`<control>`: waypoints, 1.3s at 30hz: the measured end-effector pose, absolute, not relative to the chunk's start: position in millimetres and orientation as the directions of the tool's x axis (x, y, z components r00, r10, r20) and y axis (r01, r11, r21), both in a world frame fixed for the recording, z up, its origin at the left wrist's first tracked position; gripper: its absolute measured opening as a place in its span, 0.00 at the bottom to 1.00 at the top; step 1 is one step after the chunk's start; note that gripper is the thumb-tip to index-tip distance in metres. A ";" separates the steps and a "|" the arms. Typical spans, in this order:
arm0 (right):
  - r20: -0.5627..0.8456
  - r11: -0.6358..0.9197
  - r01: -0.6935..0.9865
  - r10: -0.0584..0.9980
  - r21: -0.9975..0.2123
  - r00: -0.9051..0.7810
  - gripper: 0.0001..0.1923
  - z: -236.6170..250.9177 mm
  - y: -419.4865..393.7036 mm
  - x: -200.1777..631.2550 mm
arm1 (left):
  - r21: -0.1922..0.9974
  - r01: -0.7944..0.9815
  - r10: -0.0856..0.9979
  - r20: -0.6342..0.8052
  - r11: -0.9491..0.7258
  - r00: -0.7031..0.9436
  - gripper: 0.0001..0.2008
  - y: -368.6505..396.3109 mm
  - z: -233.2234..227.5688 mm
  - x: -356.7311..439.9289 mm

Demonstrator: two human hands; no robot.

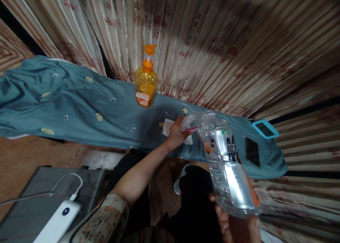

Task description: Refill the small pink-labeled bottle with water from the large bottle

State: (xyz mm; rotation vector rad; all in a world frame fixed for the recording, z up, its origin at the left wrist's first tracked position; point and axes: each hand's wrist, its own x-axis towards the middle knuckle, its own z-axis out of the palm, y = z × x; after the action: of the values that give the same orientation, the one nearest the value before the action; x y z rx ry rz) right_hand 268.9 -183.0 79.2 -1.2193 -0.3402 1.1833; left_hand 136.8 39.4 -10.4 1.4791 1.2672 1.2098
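My left hand [176, 134] is closed around a small clear plastic bottle [190, 121] with a bit of pink on it. White tissue [167, 126] shows beside and beneath this hand, over the cloth. My right hand [235, 224] grips the base of a large clear drink bottle [225, 161] with a silver, black and orange label. The large bottle is tilted, its mouth pointing away from me and touching or close to the small bottle's end. Whether there is liquid in either bottle I cannot tell.
An orange pump bottle [146, 85] stands on the teal pineapple-print cloth [79, 105]. To the right are a black phone [252, 151] and a blue-framed digital clock [265, 128]. A white power bank [60, 220] with a cable lies on a grey surface [32, 186]. Pleated curtains [212, 41] hang behind.
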 end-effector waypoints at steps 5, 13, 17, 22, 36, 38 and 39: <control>-0.375 -0.130 -0.516 0.833 -0.847 0.406 0.37 78.5 -180.9 269.3 | 0.967 0.190 0.985 0.167 -0.172 0.038 0.28 40.2 -13.9 137.2; -0.370 -0.131 -0.520 0.844 -0.844 0.388 0.34 75.8 -182.5 270.6 | 0.966 0.195 0.985 0.166 -0.171 0.040 0.28 40.1 -15.3 137.1; -0.384 -0.163 -0.535 0.861 -0.829 0.333 0.41 74.4 -184.3 276.2 | 0.965 0.197 0.985 0.172 -0.175 0.036 0.27 39.6 -15.9 136.1; -0.383 -0.168 -0.529 0.864 -0.832 0.327 0.43 74.2 -185.2 279.4 | 0.963 0.209 0.985 0.166 -0.173 0.048 0.27 39.4 -15.8 135.4; -0.417 -0.152 -0.582 0.837 -0.799 0.355 0.42 76.5 -180.7 272.9 | 0.968 0.199 0.988 0.146 -0.151 0.041 0.28 38.3 -11.2 135.2; -0.409 -0.140 -0.586 0.840 -0.798 0.356 0.42 76.4 -181.5 273.6 | 0.969 0.197 0.989 0.144 -0.150 0.042 0.27 38.2 -10.5 135.3; -0.404 -0.138 -0.585 0.844 -0.799 0.353 0.43 76.1 -181.9 274.1 | 0.969 0.195 0.989 0.143 -0.149 0.045 0.27 38.2 -10.2 135.4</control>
State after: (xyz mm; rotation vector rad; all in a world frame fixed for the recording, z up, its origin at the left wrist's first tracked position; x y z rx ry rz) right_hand 274.1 -181.9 76.1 -1.1646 -0.2886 1.2628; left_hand 135.4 38.2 -10.2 1.4813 1.2589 1.1936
